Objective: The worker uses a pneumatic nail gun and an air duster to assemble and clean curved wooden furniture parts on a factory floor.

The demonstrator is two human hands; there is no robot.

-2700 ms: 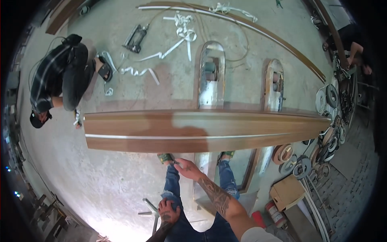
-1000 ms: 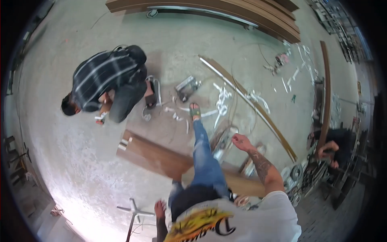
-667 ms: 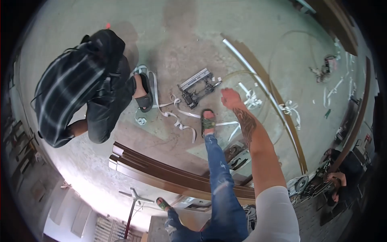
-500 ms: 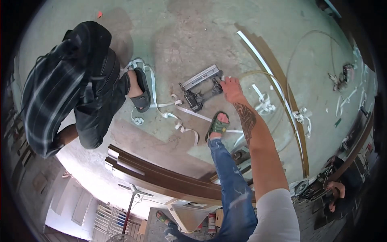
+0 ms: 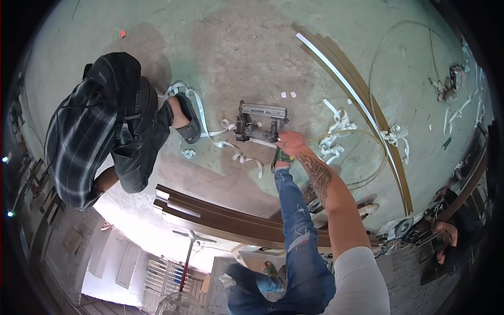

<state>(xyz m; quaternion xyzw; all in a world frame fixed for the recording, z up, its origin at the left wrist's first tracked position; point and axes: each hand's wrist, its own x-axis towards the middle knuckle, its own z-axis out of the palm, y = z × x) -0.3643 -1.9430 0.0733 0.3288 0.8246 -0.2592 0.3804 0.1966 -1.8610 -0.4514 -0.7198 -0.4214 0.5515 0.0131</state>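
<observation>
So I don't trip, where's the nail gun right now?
In the head view, the nail gun is just above centre, in the right hand, right of the co-worker's sandal.

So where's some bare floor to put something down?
Mostly the floor beyond the nail gun, between the crouching person and the long brown strips. A smaller patch lies between the curly white tape and the brown boards. It's crowded around the right hand: nail gun, tape and sandalled foot bunch together.

The nailer (image 5: 262,111) is silver and black — the shirt (image 5: 84,139) dark plaid.
</observation>
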